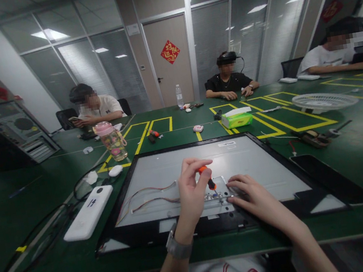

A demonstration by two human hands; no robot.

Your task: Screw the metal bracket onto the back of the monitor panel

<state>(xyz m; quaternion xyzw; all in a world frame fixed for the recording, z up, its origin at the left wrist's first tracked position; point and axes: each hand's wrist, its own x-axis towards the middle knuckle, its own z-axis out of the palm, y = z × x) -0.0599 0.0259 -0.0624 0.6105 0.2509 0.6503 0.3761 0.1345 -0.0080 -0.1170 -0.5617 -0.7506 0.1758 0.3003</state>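
A flat display panel [259,164] with a black frame lies on the table in front of me, its grey metal back facing up. My left hand [193,187] is closed round an orange and black screwdriver [211,184], whose shaft points down at a small circuit board [209,197] near the panel's lower edge. My right hand [250,194] lies with its fingers apart beside the board, fingertips touching the panel around it. Thin cables [155,200] run over the panel left of my left hand. The screwdriver's tip is too small to make out clearly.
Left of the panel are a white power bank [90,212], a black cable [38,239] and a pink-lidded bottle [112,142]. A dark phone-like slab [331,178] lies to the right. Behind stand a tissue pack [237,119] and a racket [324,101]. Several people sit across the table.
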